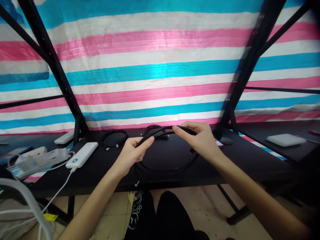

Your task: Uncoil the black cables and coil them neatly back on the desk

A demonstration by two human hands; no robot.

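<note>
two hands work over a black bench [105, 166], and both grip one black cable [162, 130] that is looped into a coil. the left hand [132, 154] pinches the bundled strands between thumb and fingers at the coil's left side; the right hand [201, 140] is closed over the same strands at the upper right. the top of the coil is lifted between the hands, while its lower arc [170, 168] hangs down to the bench top (whether it touches the surface i cannot tell, black on black).

behind the hands two more coiled black cables lie flat on the bench: one [114, 138] to the left, and a second [153, 128] partly hidden by the held cable. that makes three cables in all.

one white power bank [82, 155] lies near the bench's left edge, with a white lead [58, 191] running off its near end and down past the edge. further left, off the bench, sits a white power strip [40, 156] with a plug in it. one flat white device [285, 139] rests on the neighbouring surface to the right. a striped pink, blue and white tarp [155, 66] hangs behind, crossed by two black frame posts.
</note>
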